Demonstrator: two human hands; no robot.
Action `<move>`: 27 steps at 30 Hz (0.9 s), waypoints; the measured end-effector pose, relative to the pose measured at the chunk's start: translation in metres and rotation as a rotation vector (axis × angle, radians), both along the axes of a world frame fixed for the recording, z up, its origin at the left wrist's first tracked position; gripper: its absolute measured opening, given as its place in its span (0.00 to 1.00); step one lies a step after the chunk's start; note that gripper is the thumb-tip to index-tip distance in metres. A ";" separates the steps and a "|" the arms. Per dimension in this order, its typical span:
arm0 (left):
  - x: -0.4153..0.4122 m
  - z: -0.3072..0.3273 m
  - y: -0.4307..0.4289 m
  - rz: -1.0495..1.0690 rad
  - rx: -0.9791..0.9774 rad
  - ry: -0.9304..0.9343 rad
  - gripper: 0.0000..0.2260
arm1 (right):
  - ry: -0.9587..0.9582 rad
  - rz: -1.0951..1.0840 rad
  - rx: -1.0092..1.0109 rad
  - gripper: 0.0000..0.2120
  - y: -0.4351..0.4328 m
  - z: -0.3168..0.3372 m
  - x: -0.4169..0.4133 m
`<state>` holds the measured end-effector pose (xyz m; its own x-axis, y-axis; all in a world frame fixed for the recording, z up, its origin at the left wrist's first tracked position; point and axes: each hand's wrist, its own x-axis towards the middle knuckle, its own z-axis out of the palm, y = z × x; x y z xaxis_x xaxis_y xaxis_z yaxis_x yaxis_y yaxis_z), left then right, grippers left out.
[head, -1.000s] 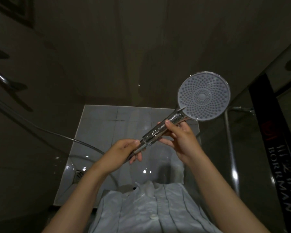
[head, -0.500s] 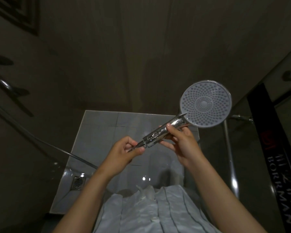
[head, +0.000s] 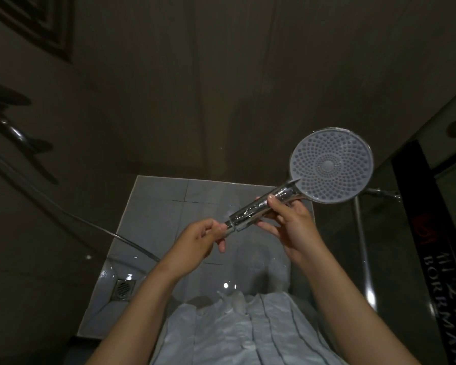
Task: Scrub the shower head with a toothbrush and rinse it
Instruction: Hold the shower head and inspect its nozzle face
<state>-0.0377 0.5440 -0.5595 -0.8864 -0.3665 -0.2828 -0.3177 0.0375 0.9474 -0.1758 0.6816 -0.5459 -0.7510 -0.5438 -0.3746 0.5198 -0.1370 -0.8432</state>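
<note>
We hold the shower head [head: 331, 165] up over the tiled shower floor [head: 169, 206], its round spray face turned toward us and its chrome handle running down and to the left from that face. We see no toothbrush anywhere, no suds on the nozzles and no water running, so we judge the scrubbing has not begun and the rinse is further off yet. What seems to be in hand is work at the joint where the hose [head: 95, 227] meets the foot of the handle, perhaps loosening or tightening it; we cannot say which.

Our right hand [head: 292, 222] wraps the handle just below the spray face, thumb laid on top of the chrome and fingers curled loosely underneath, a closed grip that carries the weight. Our left hand [head: 198, 241] is at the far end of the handle from the spray face, thumb and first fingers pinched together on the small fitting at the foot, the remaining fingers half curled and free.

The hose trails away from that fitting, down and off to the left. The floor drain [head: 122, 288] sits well below and left of the shower head.
</note>
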 end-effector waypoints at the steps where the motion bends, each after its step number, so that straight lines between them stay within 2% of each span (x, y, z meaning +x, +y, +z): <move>1: 0.000 0.000 0.000 -0.001 -0.007 -0.005 0.12 | 0.008 0.001 -0.007 0.02 -0.001 0.000 0.000; 8: -0.001 -0.004 0.000 0.013 0.100 -0.041 0.17 | 0.013 0.008 -0.016 0.02 -0.001 -0.001 0.002; 12: 0.000 -0.006 -0.002 0.061 0.050 -0.004 0.04 | 0.004 0.010 -0.017 0.02 -0.001 -0.003 0.003; 15: 0.000 -0.014 -0.003 0.076 0.024 -0.006 0.12 | 0.010 0.008 -0.019 0.02 0.000 -0.003 0.002; 19: -0.002 -0.017 -0.001 0.089 0.131 0.015 0.08 | 0.019 -0.002 0.011 0.02 0.001 -0.004 0.000; 27: -0.004 -0.008 -0.002 0.015 0.157 0.003 0.09 | 0.018 -0.010 0.005 0.02 -0.001 -0.005 -0.002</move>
<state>-0.0417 0.5418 -0.5676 -0.8821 -0.3313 -0.3350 -0.3142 -0.1162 0.9422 -0.1774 0.6808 -0.5510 -0.7627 -0.5345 -0.3641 0.5034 -0.1372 -0.8531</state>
